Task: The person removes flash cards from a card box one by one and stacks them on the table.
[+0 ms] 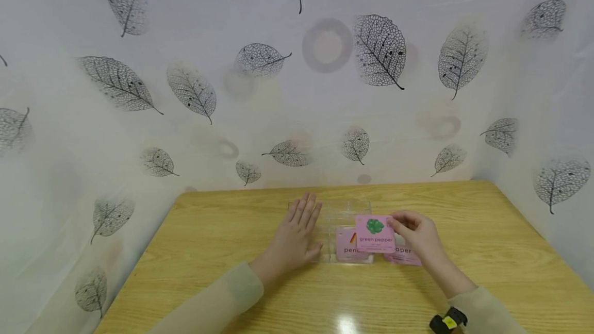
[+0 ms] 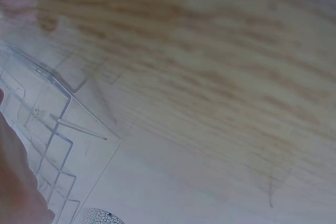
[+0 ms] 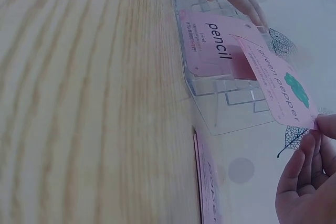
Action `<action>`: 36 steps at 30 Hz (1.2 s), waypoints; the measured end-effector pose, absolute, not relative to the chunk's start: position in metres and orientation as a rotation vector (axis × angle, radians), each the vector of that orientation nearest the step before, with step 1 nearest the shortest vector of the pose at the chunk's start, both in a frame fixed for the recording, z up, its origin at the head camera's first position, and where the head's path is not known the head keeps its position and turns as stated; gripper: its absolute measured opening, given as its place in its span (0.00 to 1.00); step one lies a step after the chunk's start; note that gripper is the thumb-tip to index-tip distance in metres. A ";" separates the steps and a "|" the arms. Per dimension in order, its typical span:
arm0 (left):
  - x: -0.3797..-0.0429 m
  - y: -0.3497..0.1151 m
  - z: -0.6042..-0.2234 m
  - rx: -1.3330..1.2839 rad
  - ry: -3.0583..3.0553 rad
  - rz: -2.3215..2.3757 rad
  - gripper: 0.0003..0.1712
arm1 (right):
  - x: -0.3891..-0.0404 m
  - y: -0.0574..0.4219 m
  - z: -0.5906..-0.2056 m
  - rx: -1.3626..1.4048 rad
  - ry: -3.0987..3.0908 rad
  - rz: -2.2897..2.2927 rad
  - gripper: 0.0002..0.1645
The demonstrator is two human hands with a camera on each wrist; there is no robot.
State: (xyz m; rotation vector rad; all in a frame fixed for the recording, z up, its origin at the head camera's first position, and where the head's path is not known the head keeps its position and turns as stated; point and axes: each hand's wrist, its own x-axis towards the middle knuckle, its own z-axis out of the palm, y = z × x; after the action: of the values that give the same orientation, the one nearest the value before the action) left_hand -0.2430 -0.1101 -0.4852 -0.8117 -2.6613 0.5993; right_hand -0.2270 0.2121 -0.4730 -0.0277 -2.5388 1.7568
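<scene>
A clear plastic box [image 1: 341, 211] with compartments lies in the middle of the wooden table [image 1: 209, 241]. My left hand [image 1: 297, 236] rests flat with straight fingers on the box's left part [image 2: 58, 145]. My right hand [image 1: 415, 233] pinches a pink "green pepper" card [image 1: 375, 233] by its right edge, above the box's front right. In the right wrist view this card [image 3: 278, 85] hangs tilted over a pink "pencil" card [image 3: 212, 48] that lies in the box [image 3: 231, 108]. Another pink card [image 1: 403, 255] lies on the table under my right hand.
White sheets printed with leaves [image 1: 378, 50] wall the table at the back and both sides. A black and yellow wrist device [image 1: 447, 320] sits on my right sleeve. Bare wood spreads left and right of the box.
</scene>
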 end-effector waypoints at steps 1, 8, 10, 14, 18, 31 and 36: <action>-0.243 -0.110 -0.485 -0.811 -2.659 0.600 0.57 | -0.227 0.213 -0.473 -0.031 -2.540 1.753 0.21; -0.243 -0.110 -0.486 -0.811 -2.650 0.605 0.57 | -0.226 0.218 -0.473 -0.055 -2.544 1.754 0.22; -0.243 -0.110 -0.485 -0.810 -2.654 0.605 0.57 | -0.226 0.219 -0.473 -0.051 -2.539 1.765 0.23; -0.243 -0.110 -0.485 -0.808 -2.660 0.605 0.57 | -0.224 0.221 -0.474 -0.055 -2.528 1.775 0.23; -0.243 -0.110 -0.485 -0.807 -2.659 0.606 0.57 | -0.223 0.224 -0.474 -0.054 -2.515 1.770 0.23; -0.243 -0.110 -0.486 -0.802 -2.664 0.606 0.56 | -0.221 0.234 -0.472 -0.080 -2.535 1.719 0.24; -0.243 -0.109 -0.485 -0.806 -2.665 0.615 0.56 | -0.220 0.239 -0.471 -0.070 -2.508 1.724 0.23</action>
State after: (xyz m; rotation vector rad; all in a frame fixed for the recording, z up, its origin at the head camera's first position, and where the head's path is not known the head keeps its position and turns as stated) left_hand -0.2429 -0.1091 -0.4851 -0.8058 -2.6650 0.6147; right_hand -0.2202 0.2388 -0.4712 -0.0704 -2.5077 1.7239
